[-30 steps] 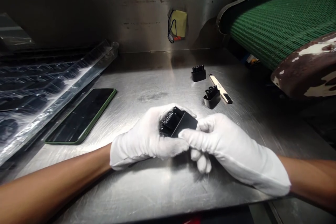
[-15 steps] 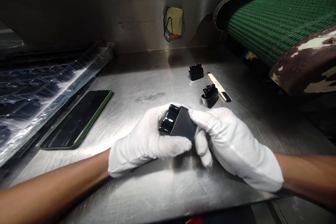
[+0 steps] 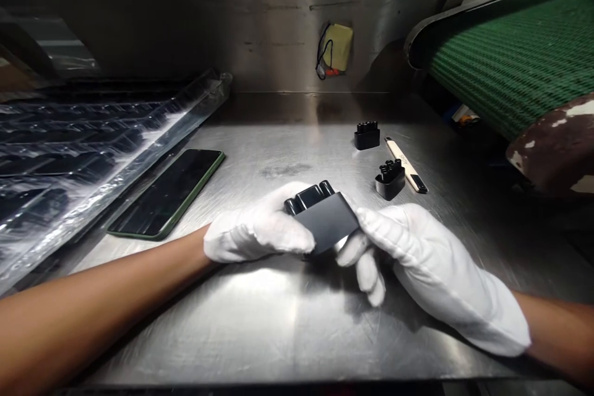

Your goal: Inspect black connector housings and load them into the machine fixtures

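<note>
A matte black case (image 3: 328, 223) with glossy black rounded pieces standing out of its top is tilted between both white-gloved hands. My left hand (image 3: 260, 228) grips its left side, the thumb across the front face and the other fingers behind. My right hand (image 3: 417, 266) pinches the right edge with its fingertips; its lower fingers hang curled below. Just beyond the right hand stands a smaller-looking black case (image 3: 390, 182) with glossy tube-like tops. A similar black case (image 3: 367, 137) stands farther back, near a cream-coloured flat tool (image 3: 406, 164) with a black end.
A phone in a green case (image 3: 167, 195) lies on the metal table (image 3: 260, 334) at left. Past it are clear plastic trays (image 3: 106, 136) with dark pieces. A green conveyor belt (image 3: 520, 68) overhangs the right side. A yellow pouch (image 3: 338, 47) hangs on the back wall.
The held case has turned so its front face shows more fully and its glossy top points up. Both hands still hold it. The whole view has shifted, moving the background rightward.
</note>
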`<state>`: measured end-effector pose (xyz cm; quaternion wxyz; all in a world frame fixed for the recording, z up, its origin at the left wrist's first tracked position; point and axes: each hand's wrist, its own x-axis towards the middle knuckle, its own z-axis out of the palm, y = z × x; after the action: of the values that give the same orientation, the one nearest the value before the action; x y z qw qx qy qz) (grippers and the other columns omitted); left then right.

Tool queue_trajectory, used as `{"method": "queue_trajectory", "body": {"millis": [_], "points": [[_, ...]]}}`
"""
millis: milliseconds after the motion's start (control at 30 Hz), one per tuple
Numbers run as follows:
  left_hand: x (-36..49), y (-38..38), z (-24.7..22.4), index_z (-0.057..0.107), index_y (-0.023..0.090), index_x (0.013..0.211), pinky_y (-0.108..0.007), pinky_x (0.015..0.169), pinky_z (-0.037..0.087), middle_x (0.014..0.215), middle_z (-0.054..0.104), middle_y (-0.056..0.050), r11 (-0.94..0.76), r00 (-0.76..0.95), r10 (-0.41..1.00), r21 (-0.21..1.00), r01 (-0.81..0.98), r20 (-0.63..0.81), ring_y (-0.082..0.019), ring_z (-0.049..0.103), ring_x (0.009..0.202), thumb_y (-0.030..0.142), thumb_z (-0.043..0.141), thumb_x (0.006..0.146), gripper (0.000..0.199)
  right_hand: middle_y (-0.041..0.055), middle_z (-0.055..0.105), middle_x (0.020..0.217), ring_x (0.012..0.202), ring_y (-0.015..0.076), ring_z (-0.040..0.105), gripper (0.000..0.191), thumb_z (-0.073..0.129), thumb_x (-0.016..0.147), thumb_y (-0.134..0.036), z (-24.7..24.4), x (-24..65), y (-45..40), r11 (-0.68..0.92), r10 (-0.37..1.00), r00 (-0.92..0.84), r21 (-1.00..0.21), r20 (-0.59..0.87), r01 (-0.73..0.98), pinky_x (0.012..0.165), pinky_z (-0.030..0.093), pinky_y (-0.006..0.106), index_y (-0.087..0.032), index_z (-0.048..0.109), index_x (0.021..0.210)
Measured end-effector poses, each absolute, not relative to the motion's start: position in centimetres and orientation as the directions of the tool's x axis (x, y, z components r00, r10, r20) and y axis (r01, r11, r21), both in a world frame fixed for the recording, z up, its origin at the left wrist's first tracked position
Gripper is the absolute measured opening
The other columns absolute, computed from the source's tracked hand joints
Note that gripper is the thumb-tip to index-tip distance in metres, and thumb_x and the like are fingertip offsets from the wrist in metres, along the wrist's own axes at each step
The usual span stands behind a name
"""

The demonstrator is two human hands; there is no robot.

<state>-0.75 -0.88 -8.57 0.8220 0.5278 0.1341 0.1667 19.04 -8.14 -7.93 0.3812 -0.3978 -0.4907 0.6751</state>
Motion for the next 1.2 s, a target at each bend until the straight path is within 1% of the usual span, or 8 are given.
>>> {"method": "queue_trajectory", "body": {"millis": [200, 433, 567, 700, 800, 900, 1000, 1200], "points": [[-0.9, -0.5, -7.7, 0.069, 0.013, 0.086, -0.039, 0.082, 0.054, 0.086, 0.067, -0.010, 0.354, 0.937, 0.344, 0.933, -0.064, -0.066, -0.026, 0.065, 0.084, 0.029, 0.074, 0.071, 0.023, 0.0021, 0.063, 0.054, 0.046, 0.0099, 0.057, 0.049, 0.052, 0.098, -0.051, -8.2, 19.0, -8.2, -0.254, 0.888, -0.426, -0.957, -0.172, -0.143, 0.046, 0.046, 0.021, -0.011, 0.072, 0.079], [-1.2, -0.2, -7.8, 0.071, 0.013, 0.090, -0.026, 0.080, 0.053, 0.093, 0.071, -0.010, 0.378, 0.934, 0.353, 0.922, -0.083, -0.061, -0.020, 0.065, 0.088, 0.018, 0.072, 0.069, 0.022, 0.0017, 0.062, 0.054, 0.045, 0.0094, 0.057, 0.049, 0.053, 0.097, -0.052, -8.0, 19.1, -8.5, -0.246, 0.883, -0.437, -0.961, -0.168, -0.126, 0.046, 0.046, 0.020, -0.012, 0.072, 0.077], [-1.3, -0.2, -8.2, 0.066, 0.017, 0.111, -0.033, 0.083, 0.054, 0.102, 0.071, -0.012, 0.362, 0.932, 0.360, 0.928, -0.093, -0.047, -0.025, 0.066, 0.092, 0.023, 0.077, 0.069, 0.044, 0.0013, 0.063, 0.054, 0.044, 0.0089, 0.057, 0.048, 0.053, 0.098, -0.051, -8.0, 19.1, -8.4, -0.248, 0.882, -0.438, -0.962, -0.174, -0.118, 0.045, 0.045, 0.019, -0.012, 0.072, 0.076], [-1.3, -0.3, -8.6, 0.062, 0.019, 0.116, -0.043, 0.090, 0.050, 0.101, 0.069, -0.013, 0.372, 0.960, 0.280, 0.924, -0.088, -0.021, -0.031, 0.064, 0.101, 0.033, 0.072, 0.074, 0.044, 0.0011, 0.064, 0.055, 0.044, 0.0083, 0.057, 0.047, 0.055, 0.097, -0.052, -8.0, 19.2, -8.3, -0.260, 0.875, -0.448, -0.959, -0.184, -0.114, 0.045, 0.046, 0.018, -0.012, 0.073, 0.078], [-1.6, 0.1, -8.7, 0.061, 0.018, 0.118, -0.044, 0.090, 0.050, 0.102, 0.069, -0.015, 0.275, 0.952, 0.304, 0.960, -0.048, -0.039, -0.031, 0.064, 0.099, 0.037, 0.075, 0.074, 0.049, 0.0006, 0.064, 0.055, 0.044, 0.0078, 0.057, 0.048, 0.056, 0.096, -0.053, -8.1, 19.2, -8.3, -0.274, 0.872, -0.448, -0.955, -0.198, -0.111, 0.045, 0.047, 0.018, -0.012, 0.073, 0.077], [-1.8, 0.4, -8.6, 0.063, 0.017, 0.116, -0.043, 0.086, 0.051, 0.100, 0.069, -0.015, 0.191, 0.929, 0.368, 0.981, -0.035, -0.038, -0.031, 0.064, 0.094, 0.033, 0.079, 0.069, 0.052, 0.0009, 0.064, 0.055, 0.044, 0.0082, 0.058, 0.048, 0.056, 0.095, -0.054, -8.1, 19.2, -8.3, -0.287, 0.864, -0.456, -0.953, -0.213, -0.098, 0.044, 0.047, 0.018, -0.012, 0.073, 0.077], [-1.6, 0.5, -8.4, 0.063, 0.019, 0.115, -0.043, 0.086, 0.051, 0.096, 0.068, -0.013, 0.181, 0.939, 0.342, 0.983, -0.022, -0.042, -0.031, 0.064, 0.094, 0.027, 0.077, 0.068, 0.050, 0.0011, 0.064, 0.056, 0.045, 0.0085, 0.058, 0.048, 0.057, 0.094, -0.055, -8.0, 19.3, -8.3, -0.300, 0.858, -0.461, -0.950, -0.228, -0.086, 0.045, 0.047, 0.018, -0.012, 0.073, 0.078], [-1.3, 0.2, -8.2, 0.062, 0.021, 0.112, -0.041, 0.083, 0.050, 0.093, 0.069, -0.011, 0.216, 0.953, 0.298, 0.976, -0.016, -0.050, -0.030, 0.065, 0.092, 0.028, 0.075, 0.071, 0.043, 0.0013, 0.064, 0.056, 0.045, 0.0084, 0.058, 0.045, 0.058, 0.095, -0.052, -8.0, 19.3, -8.3, -0.318, 0.847, -0.470, -0.945, -0.247, -0.078, 0.044, 0.046, 0.017, -0.012, 0.073, 0.078]]}}
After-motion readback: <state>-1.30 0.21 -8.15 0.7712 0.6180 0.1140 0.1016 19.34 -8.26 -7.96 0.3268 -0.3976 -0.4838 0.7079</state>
